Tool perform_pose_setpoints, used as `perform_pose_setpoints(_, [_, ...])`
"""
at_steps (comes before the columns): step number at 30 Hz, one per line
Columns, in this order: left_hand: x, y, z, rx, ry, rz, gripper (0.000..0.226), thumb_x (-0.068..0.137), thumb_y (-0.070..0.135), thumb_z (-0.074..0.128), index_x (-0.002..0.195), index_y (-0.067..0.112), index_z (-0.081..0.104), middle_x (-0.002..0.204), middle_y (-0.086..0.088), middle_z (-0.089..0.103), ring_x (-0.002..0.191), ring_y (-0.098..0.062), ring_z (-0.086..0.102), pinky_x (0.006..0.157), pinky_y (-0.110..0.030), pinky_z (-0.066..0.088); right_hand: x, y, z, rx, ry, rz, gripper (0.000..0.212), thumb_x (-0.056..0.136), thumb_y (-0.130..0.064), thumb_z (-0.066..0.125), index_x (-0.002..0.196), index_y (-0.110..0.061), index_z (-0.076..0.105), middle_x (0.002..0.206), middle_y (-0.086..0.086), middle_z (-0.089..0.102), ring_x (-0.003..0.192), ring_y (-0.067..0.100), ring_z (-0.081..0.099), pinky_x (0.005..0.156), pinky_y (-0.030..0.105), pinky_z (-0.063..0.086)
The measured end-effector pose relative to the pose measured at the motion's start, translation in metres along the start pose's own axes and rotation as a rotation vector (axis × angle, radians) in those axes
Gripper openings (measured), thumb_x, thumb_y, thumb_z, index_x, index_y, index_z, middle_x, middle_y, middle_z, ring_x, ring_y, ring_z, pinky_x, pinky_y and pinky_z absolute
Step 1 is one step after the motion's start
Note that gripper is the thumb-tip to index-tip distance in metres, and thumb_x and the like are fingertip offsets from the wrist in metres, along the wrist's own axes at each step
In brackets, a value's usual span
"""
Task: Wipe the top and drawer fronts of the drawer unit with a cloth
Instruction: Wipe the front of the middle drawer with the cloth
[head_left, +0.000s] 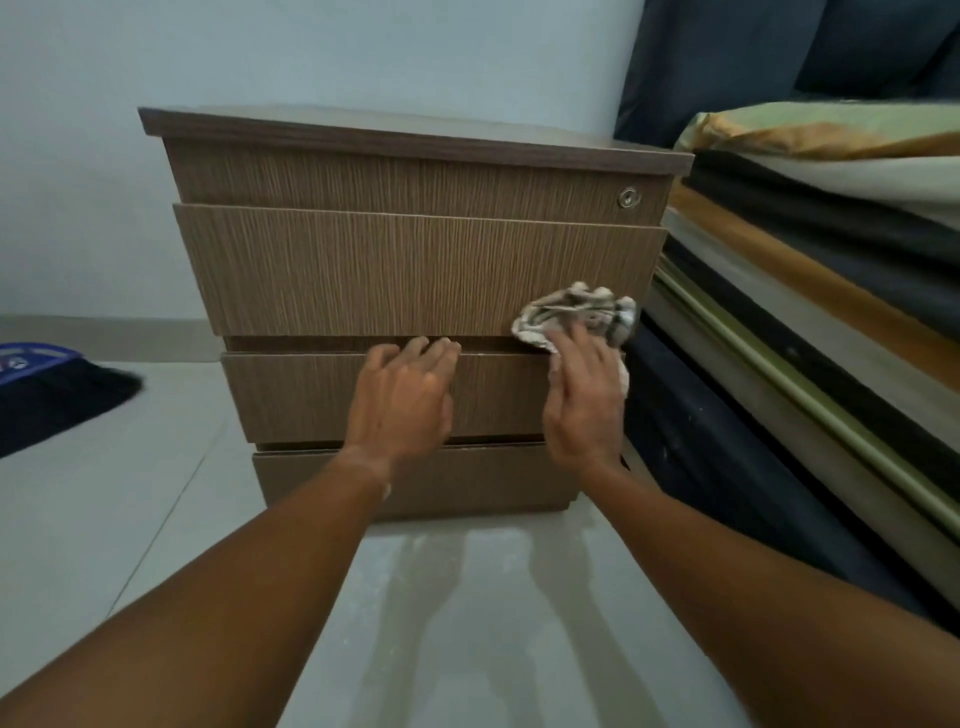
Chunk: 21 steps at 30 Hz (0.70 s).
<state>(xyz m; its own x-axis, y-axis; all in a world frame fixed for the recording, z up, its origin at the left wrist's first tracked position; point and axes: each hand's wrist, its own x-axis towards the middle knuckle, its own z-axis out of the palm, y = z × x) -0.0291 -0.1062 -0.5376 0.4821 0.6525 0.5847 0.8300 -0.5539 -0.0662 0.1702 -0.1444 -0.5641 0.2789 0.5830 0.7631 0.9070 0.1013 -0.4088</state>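
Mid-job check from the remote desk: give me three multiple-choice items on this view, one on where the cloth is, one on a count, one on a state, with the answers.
1. Where is the cloth?
A. On top of the drawer unit
B. Against the lower right corner of the second drawer front
C. On the floor

2. How many drawer fronts show on the drawer unit?
A. Two
B. Four
C. Six

3. What is the left hand doing?
A. Resting open at the top edge of the third drawer front
B. Gripping the cloth
C. Turning the lock

Answers:
1. B, the right hand presses the cloth there.
2. B, four stacked panels are visible, the top one bearing the lock.
3. A, its fingers lie spread by the gap and hold nothing.
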Motion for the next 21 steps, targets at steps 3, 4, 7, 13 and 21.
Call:
perform_pose_setpoints(3, [0.001, -0.003, -0.003, 0.005, -0.034, -0.131, 0.048, 0.091, 0.022, 0.059, 0.138, 0.014, 0.056, 0.127, -0.003, 0.067, 0.114, -0.021, 0.063, 0.104, -0.044, 0.041, -0.006, -0.014, 0.005, -0.082, -0.199, -0.177, 0.047, 0.104, -0.032, 0.032, 0.146, -0.02, 0.049, 0.155, 0.001, 0.044, 0.14, 0.022, 0.038, 0.113, 0.037, 0.029])
perform_pose_setpoints(4, [0.002, -0.002, -0.004, 0.007, -0.033, -0.149, 0.044, 0.091, 0.021, 0.058, 0.135, 0.017, 0.058, 0.123, -0.002, 0.069, 0.112, -0.02, 0.063, 0.103, -0.043, 0.04, -0.009, -0.019, 0.009, -0.101, -0.248, -0.231, 0.047, 0.104, -0.031, 0.033, 0.148, -0.02, 0.046, 0.155, 0.0, 0.044, 0.141, 0.023, 0.038, 0.113, 0.04, 0.032])
perform_pose_setpoints(7, [0.006, 0.001, -0.007, 0.002, -0.033, -0.191, 0.028, 0.092, 0.017, 0.055, 0.118, 0.023, 0.066, 0.105, 0.002, 0.073, 0.099, -0.02, 0.067, 0.096, -0.039, 0.038, -0.015, -0.032, 0.026, -0.128, -0.272, -0.307, 0.046, 0.104, -0.023, 0.043, 0.15, -0.019, 0.044, 0.152, 0.003, 0.048, 0.14, 0.026, 0.038, 0.117, 0.046, 0.032])
perform_pose_setpoints(13, [0.009, -0.003, -0.019, 0.073, -0.068, -0.205, 0.021, 0.097, 0.025, 0.051, 0.103, 0.03, 0.07, 0.078, 0.002, 0.074, 0.078, -0.022, 0.067, 0.083, -0.038, 0.034, -0.008, -0.037, 0.036, -0.252, -0.204, -0.322, 0.041, 0.105, -0.028, 0.041, 0.145, -0.023, 0.049, 0.138, -0.002, 0.056, 0.129, 0.022, 0.044, 0.113, 0.04, 0.028])
perform_pose_setpoints(21, [0.004, -0.007, -0.037, -0.025, -0.082, -0.122, 0.032, 0.103, 0.04, 0.046, 0.112, 0.029, 0.074, 0.097, 0.003, 0.077, 0.094, -0.02, 0.069, 0.092, -0.04, 0.038, -0.023, 0.005, 0.009, -0.259, 0.01, 0.107, 0.032, 0.104, -0.032, 0.035, 0.125, -0.022, 0.058, 0.136, 0.002, 0.053, 0.136, 0.024, 0.039, 0.12, 0.042, 0.016])
